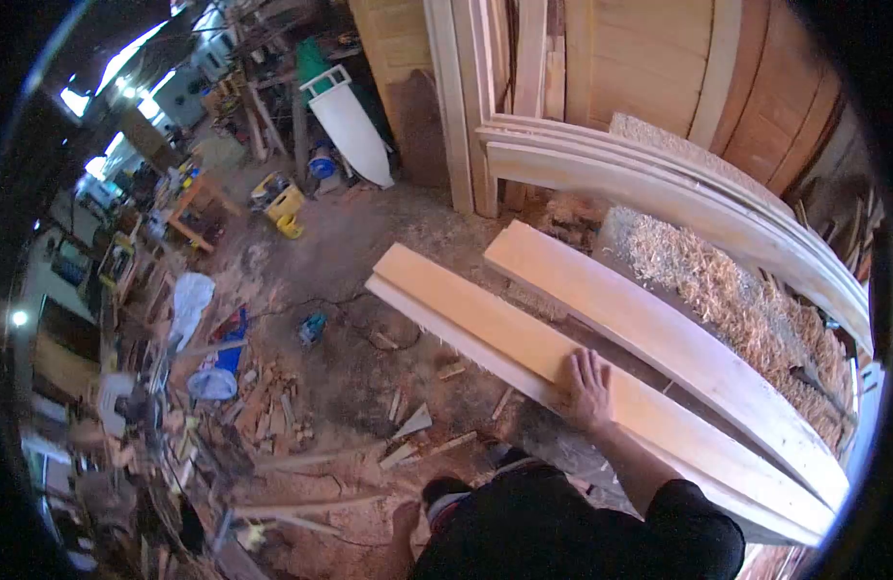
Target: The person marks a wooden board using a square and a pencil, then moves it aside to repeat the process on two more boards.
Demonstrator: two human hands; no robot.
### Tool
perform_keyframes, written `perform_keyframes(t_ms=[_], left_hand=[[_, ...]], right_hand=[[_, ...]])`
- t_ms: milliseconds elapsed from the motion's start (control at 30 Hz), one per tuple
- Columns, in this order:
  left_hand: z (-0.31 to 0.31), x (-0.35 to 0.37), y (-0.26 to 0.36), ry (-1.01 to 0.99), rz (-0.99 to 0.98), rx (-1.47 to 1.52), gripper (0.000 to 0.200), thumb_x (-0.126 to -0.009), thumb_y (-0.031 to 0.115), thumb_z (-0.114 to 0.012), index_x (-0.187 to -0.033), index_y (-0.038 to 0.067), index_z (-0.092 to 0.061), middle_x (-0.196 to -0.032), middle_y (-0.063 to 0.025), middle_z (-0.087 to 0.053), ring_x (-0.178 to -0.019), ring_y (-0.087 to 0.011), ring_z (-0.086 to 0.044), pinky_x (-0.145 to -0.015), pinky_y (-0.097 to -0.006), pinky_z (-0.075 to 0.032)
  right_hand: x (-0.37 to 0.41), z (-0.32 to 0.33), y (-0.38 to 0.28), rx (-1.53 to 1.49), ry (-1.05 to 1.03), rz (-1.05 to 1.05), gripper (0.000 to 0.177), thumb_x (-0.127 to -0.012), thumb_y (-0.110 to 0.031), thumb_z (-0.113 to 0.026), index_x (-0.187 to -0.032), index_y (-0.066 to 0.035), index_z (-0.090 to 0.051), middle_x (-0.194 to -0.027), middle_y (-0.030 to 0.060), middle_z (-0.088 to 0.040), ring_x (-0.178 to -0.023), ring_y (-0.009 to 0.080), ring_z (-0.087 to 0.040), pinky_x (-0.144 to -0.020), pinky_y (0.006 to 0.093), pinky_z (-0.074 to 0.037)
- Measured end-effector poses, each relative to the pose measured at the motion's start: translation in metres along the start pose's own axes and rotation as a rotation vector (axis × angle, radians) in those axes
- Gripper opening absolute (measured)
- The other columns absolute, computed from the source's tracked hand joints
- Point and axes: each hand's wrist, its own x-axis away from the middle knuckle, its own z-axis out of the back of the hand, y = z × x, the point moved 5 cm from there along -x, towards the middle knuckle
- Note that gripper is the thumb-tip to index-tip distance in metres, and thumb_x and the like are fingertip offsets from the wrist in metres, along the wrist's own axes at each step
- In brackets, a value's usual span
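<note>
While at plank [485, 319] edge, right hand [589, 387] flat.

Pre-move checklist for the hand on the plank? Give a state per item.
1. Palm contact: right hand lies flat on the near plank. Ok.
2. Grip closed on the plank: not ok. The fingers lie open on top and are not wrapped round an edge.
3. Position of the left hand: cannot tell. It is only a blurred shape beside the trousers.
4. Clearance to the far plank: ok. A gap runs between the two.
5. Footing: not ok. Offcuts litter the floor by the feet.
6. Support under the near plank's free end: cannot tell.
</note>
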Motion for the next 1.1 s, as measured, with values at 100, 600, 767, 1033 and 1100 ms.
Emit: perform_keyframes(t_ms=[100,600,767,1033,1100], left_hand=[[0.064,-0.023,-0.010,0.018,0.195,0.411,0.022,-0.091,0.023,-0.062,-0.108,0.009,-0.069,-0.093,-0.0123,-0.067,-0.087,-0.0280,-0.066,-0.078,-0.0432,-0.055],[0.302,-0.556,0.431,-0.306,-0.108,-0.674,0.011,-0.090,0.008,-0.062,-0.100,0.004,-0.065,-0.082,-0.0083,-0.066,-0.068,-0.0194,-0.064,-0.063,-0.0351,-0.054],[0.149,-0.634,0.713,-0.503,-0.555,-0.537,0.016,-0.101,0.015,-0.059,-0.109,0.003,-0.067,-0.092,-0.0034,-0.068,-0.080,-0.0133,-0.064,-0.070,-0.0296,-0.053],[-0.131,-0.447,0.716,-1.538,-0.495,-0.888,0.046,-0.103,0.036,-0.061,-0.137,0.005,-0.057,-0.120,-0.0057,-0.069,-0.109,-0.0167,-0.064,-0.095,-0.0328,-0.050],[-0.150,-0.412,0.672,-1.724,-0.132,-1.048,0.053,-0.101,0.034,-0.065,-0.142,0.005,-0.052,-0.129,-0.0055,-0.065,-0.116,-0.0167,-0.061,-0.100,-0.0342,-0.049]], right_hand=[[-0.053,-0.004,-0.045,-0.023,-0.021,-0.089,0.095,-0.091,-0.061,-0.060,-0.159,-0.005,-0.026,-0.167,0.0197,-0.018,-0.156,0.0354,-0.013,-0.121,0.0633,-0.014],[-0.088,-0.064,-0.154,0.078,0.530,-1.140,0.061,-0.100,-0.038,-0.058,-0.154,-0.016,-0.043,-0.163,0.0249,-0.026,-0.152,0.0437,-0.023,-0.120,0.0603,-0.023],[-0.119,-0.109,-0.199,-0.049,0.677,-1.403,0.077,-0.097,-0.039,-0.057,-0.161,-0.010,-0.026,-0.167,0.0246,-0.012,-0.155,0.0426,-0.010,-0.126,0.0479,-0.013],[-0.142,-0.077,-0.217,-0.077,0.745,-1.569,0.071,-0.094,-0.038,-0.056,-0.157,-0.011,-0.036,-0.167,0.0208,-0.017,-0.155,0.0400,-0.013,-0.126,0.0471,-0.016],[-0.142,-0.084,-0.227,0.029,0.822,-1.676,0.080,-0.093,-0.039,-0.061,-0.159,-0.007,-0.027,-0.165,0.0256,-0.018,-0.153,0.0431,-0.017,-0.125,0.0480,-0.019]])
